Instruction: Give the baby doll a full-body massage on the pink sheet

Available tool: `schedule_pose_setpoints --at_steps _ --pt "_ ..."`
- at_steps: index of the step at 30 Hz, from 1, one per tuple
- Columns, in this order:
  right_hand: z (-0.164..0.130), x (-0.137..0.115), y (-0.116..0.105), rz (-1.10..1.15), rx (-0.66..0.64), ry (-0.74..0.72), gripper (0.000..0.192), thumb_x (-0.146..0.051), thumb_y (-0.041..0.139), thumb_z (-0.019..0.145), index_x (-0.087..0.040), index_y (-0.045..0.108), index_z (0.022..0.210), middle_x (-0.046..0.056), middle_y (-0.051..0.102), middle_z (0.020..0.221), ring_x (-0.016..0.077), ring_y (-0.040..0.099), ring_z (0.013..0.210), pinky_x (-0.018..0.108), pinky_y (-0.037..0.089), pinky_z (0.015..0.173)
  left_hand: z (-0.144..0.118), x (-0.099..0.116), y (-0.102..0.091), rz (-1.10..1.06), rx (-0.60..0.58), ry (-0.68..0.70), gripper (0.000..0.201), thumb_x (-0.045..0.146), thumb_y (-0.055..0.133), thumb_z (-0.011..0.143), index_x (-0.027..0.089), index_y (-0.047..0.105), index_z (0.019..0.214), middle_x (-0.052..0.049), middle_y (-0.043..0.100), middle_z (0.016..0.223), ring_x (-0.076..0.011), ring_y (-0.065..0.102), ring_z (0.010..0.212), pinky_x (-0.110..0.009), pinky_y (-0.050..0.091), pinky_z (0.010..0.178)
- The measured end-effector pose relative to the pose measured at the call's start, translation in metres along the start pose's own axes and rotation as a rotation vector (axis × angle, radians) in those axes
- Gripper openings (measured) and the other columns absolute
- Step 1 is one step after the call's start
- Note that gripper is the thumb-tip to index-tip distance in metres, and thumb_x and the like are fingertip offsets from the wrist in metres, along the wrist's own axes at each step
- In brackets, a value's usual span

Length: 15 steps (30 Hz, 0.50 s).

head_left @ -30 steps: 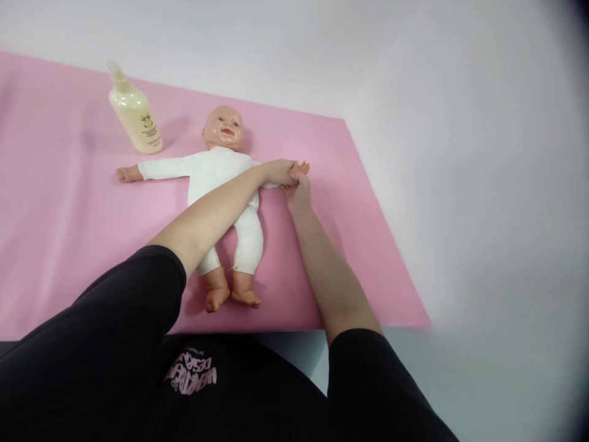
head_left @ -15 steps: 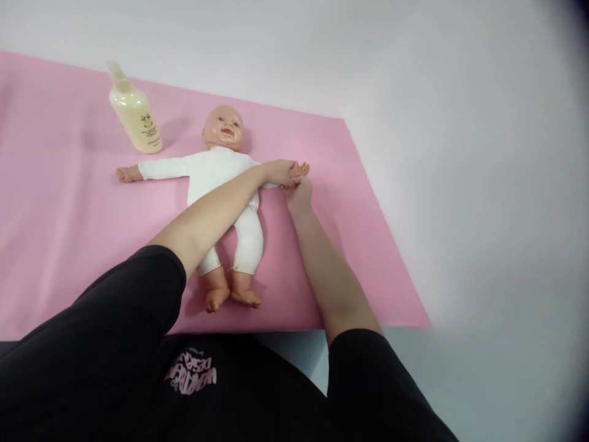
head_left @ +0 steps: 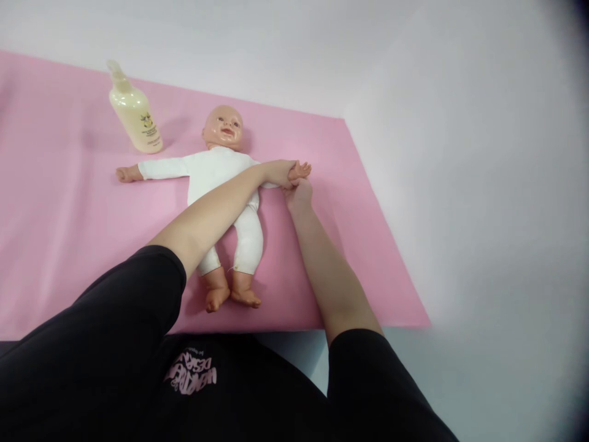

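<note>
Doll's arm (head_left: 301,170) pinned mid-frame between both your hands.
Your left hand (head_left: 281,172) clasps its wrist; your right hand (head_left: 299,194) grips from beneath, steadying it.

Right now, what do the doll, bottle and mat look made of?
Doll: head and feet look like glossy moulded plastic or vinyl, by the sheen; body in white cloth, soft-looking. Bottle: translucent plastic, cream liquid showing through, printed label. Mat: smooth matte pink sheet, thin, faintly creased; foam, paper or fabric, cannot tell.
</note>
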State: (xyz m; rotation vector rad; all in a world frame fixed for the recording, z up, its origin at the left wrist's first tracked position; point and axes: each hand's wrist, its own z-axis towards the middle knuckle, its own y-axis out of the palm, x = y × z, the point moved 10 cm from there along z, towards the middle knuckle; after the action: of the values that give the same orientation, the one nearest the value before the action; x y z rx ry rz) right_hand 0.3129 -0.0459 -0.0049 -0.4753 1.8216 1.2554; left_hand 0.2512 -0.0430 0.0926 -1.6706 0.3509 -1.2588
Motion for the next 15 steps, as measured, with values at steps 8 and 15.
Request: schedule_pose_setpoints --at_steps 8,15 --pt "-0.0044 -0.0041 -0.0024 -0.013 0.079 0.032 0.044 -0.013 0.041 0.080 -0.026 0.070 0.112 0.000 0.074 0.093 0.0145 0.068 0.071 0.023 0.052 0.051 0.0022 -0.0035 0.0022 -0.051 -0.027 -0.006 0.053 0.025 0.070 0.070 0.010 0.073 0.120 -0.010 0.076 0.105 -0.0308 0.070 0.107 -0.033 0.053 0.092" --pt "0.0013 -0.0039 0.0016 -0.056 -0.009 -0.009 0.032 -0.035 0.044 0.092 -0.027 0.068 0.113 0.001 0.073 0.094 0.0138 0.068 0.073 0.025 0.055 0.059 0.0007 -0.0076 0.0029 -0.119 -0.009 -0.025 0.045 0.033 0.069 0.081 0.011 0.069 0.121 -0.010 0.075 0.107 -0.0272 0.070 0.110 -0.030 0.051 0.095"
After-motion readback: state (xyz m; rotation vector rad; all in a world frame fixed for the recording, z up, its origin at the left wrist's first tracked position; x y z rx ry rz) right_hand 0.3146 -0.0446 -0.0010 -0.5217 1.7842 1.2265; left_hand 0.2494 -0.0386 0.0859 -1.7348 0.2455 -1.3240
